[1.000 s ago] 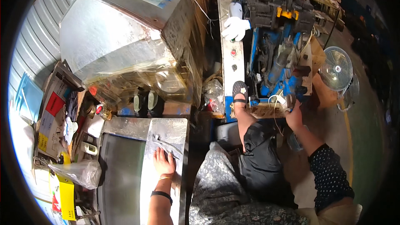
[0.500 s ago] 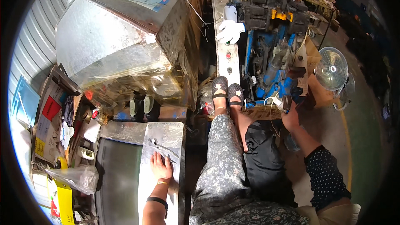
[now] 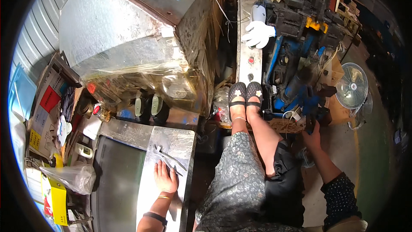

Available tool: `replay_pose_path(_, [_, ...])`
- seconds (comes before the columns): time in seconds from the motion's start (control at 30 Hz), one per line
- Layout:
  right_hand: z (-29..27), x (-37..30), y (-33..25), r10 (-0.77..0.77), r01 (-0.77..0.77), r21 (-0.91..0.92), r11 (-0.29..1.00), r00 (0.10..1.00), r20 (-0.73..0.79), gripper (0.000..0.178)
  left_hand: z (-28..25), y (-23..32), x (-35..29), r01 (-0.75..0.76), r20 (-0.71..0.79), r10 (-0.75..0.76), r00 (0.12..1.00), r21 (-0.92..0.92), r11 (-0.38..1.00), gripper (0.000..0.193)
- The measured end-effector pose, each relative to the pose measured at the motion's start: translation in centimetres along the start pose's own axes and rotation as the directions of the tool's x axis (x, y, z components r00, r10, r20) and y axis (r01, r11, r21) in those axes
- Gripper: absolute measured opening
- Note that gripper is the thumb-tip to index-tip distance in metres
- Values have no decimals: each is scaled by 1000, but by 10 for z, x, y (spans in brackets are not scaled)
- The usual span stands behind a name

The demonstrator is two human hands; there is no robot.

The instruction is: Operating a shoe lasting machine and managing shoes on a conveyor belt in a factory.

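Observation:
My left hand lies flat, fingers stretched out, on the bare metal ledge beside the dark conveyor belt. Just past its fingertips is a slim grey metal tool with two long arms; its exact kind is unclear. Out to the right, my right hand is closed at the near corner of the blue and black machine. What its fingers grip there is too dark to make out. A white plug with a cable hangs close by that hand.
My feet in dark shoes rest at the white control panel with a red button. A white glove lies on it. At right stands a fan. A large metal hood fills the left; black shoes sit below it.
The whole view has shifted, so the machine, panel and feet appear farther right and slightly lower. My left hand stays flat by the metal tool, and my right hand stays at the machine's corner.

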State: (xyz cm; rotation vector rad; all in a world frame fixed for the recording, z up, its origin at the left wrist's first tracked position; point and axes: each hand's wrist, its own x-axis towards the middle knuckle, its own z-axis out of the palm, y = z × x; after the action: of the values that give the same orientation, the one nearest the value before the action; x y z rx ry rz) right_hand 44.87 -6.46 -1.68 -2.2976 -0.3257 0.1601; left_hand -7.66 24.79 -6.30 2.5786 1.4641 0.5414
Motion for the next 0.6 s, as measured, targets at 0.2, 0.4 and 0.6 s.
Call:
replay_pose_path(0.2, [3,11,29,-163,157,157,975,986,22,77,-5,4,5,-5,37,5,999,5,1000,54])
replay_pose_path(0.4, [-3,-4,2,-127,124,143,982,992,11,79,-7,5,8,-5,59,5,998,3,1000,55])
replay_pose_path(0.6, [-10,-5,-2,-109,107,93,990,994,23,80,-8,6,9,-11,91,12,996,-13,1000,56])
